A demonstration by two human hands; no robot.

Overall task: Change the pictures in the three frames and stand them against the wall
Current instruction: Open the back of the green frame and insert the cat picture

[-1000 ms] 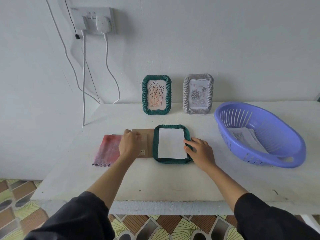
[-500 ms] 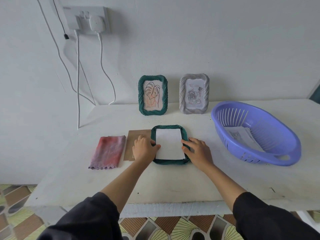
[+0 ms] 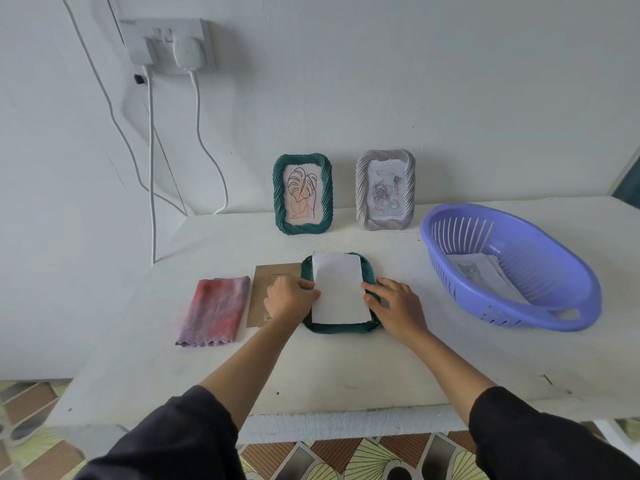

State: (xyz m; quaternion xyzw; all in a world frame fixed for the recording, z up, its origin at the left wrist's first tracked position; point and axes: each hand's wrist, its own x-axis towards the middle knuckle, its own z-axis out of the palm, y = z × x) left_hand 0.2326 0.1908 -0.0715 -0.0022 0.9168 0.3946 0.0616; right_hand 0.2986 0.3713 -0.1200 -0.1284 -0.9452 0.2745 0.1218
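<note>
Left hand (image 3: 289, 299) pinching white sheet (image 3: 339, 289), right hand (image 3: 398, 308) on flat green frame (image 3: 339, 329)

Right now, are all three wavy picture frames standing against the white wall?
No, only the dark green frame and the grey frame stand there; the other green frame, holding white paper, lies flat on the table.

White bench (image 3: 346, 368); lilac slotted basket (image 3: 554, 289). Left of the basket: dark green ribbed frame (image 3: 339, 329), white paper (image 3: 337, 289), brown card (image 3: 263, 282), pink-mauve mottled cloth (image 3: 214, 308).
</note>
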